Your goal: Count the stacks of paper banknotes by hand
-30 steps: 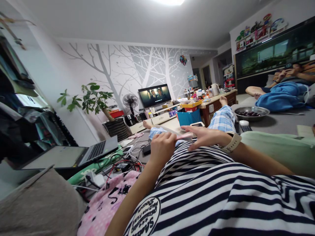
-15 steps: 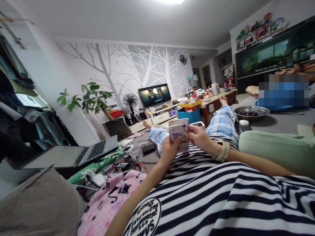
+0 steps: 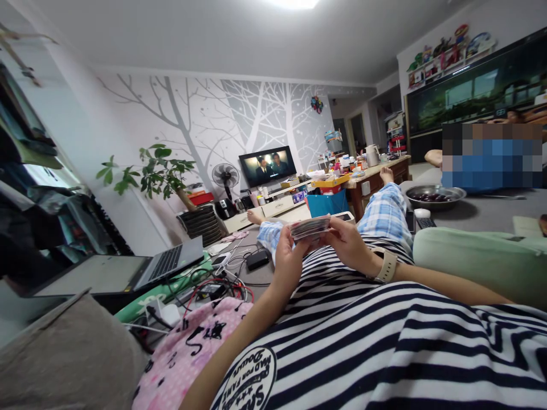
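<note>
A thick stack of banknotes point(image 3: 309, 227) is held above my lap, its layered edge turned toward me. My left hand point(image 3: 289, 254) is closed on the stack's left end, thumb along the near side. On the right end, my right hand point(image 3: 344, 239) pinches the same notes between thumb and fingers. A pale watch point(image 3: 388, 266) sits on my right wrist. Behind the notes, a white-edged box-like object point(image 3: 345, 217) is partly covered by my right hand.
To the left lie an open laptop point(image 3: 173, 262), tangled cables, a black box point(image 3: 257, 260) and a pink blanket point(image 3: 192, 353). On the right are a metal bowl point(image 3: 455, 205) of dark fruit, a remote point(image 3: 425, 221) and a green cushion point(image 3: 465, 256). Another person lies beyond the bowl.
The banknote stack has tipped from upright, with its printed face showing, to nearly flat, with its edge showing. Both hands have turned with it and still hold it.
</note>
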A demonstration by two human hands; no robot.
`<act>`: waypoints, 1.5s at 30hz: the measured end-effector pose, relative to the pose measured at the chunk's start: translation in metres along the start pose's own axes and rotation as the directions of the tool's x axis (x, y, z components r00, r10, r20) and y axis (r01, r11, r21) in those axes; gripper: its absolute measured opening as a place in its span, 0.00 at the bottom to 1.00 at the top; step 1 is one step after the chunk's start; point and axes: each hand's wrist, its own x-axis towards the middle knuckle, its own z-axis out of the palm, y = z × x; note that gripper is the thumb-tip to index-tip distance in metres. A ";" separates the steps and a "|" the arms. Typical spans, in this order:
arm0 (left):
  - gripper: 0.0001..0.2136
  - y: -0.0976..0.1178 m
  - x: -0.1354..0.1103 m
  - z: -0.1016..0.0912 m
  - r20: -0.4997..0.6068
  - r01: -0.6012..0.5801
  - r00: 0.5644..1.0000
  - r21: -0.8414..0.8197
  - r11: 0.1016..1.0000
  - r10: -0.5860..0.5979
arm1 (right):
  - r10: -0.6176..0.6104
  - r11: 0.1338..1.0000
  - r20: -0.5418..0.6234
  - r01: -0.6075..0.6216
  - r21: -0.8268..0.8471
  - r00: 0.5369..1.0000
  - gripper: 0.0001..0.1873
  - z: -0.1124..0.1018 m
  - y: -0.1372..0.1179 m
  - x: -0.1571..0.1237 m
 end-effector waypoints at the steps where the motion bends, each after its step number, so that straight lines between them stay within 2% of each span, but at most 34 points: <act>1: 0.19 -0.003 0.000 0.002 0.033 0.097 0.995 -0.152 0.984 -0.093 | -0.005 1.000 0.006 0.005 -0.004 1.000 0.11 0.001 0.001 0.000; 3: 0.21 -0.008 0.001 0.004 0.072 0.220 0.975 -0.339 0.915 -0.208 | -0.012 1.000 0.017 0.013 -0.008 1.000 0.11 0.001 0.004 -0.001; 5: 0.22 -0.012 0.001 0.005 0.085 0.255 0.967 -0.397 0.882 -0.241 | 0.001 1.000 0.025 -0.001 0.020 1.000 0.11 0.001 0.007 -0.001; 10: 0.21 -0.016 0.002 0.004 0.113 0.264 0.965 -0.427 0.865 -0.239 | 0.084 0.986 0.004 -0.084 0.143 0.996 0.11 0.002 0.013 0.000; 17: 0.23 -0.015 0.002 0.006 0.102 0.294 0.955 -0.400 0.868 -0.277 | 0.141 0.975 -0.031 -0.133 0.178 0.990 0.11 0.004 0.008 0.001; 24: 0.22 -0.003 0.000 0.007 0.157 0.357 0.934 -0.429 0.830 -0.320 | 0.073 0.997 -0.073 -0.070 0.042 0.995 0.10 0.002 0.010 -0.001; 31: 0.23 -0.008 0.001 0.006 0.211 0.388 0.921 -0.437 0.812 -0.326 | 0.074 0.997 -0.068 -0.072 0.028 0.995 0.10 0.001 0.008 -0.001; 34: 0.22 -0.011 0.000 0.006 0.203 0.395 0.918 -0.414 0.820 -0.340 | 0.044 0.995 -0.077 -0.051 -0.088 0.996 0.11 -0.002 0.005 0.001; 38: 0.16 -0.011 -0.001 0.007 0.133 0.410 0.912 -0.345 0.844 -0.389 | -0.015 0.963 -0.108 -0.014 -0.270 0.994 0.17 -0.005 0.002 0.006; 41: 0.14 -0.009 0.000 0.008 0.116 0.423 0.905 -0.349 0.836 -0.409 | 0.007 0.986 -0.119 -0.026 -0.163 0.993 0.20 -0.003 0.005 0.008; 43: 0.12 -0.006 0.001 0.008 0.105 0.429 0.901 -0.372 0.824 -0.422 | 0.070 0.997 -0.087 -0.069 0.015 0.994 0.22 0.000 0.009 0.008; 45: 0.12 -0.004 0.000 0.009 0.096 0.437 0.894 -0.401 0.805 -0.437 | 0.156 0.972 -0.018 -0.150 0.180 0.988 0.25 0.003 0.013 0.007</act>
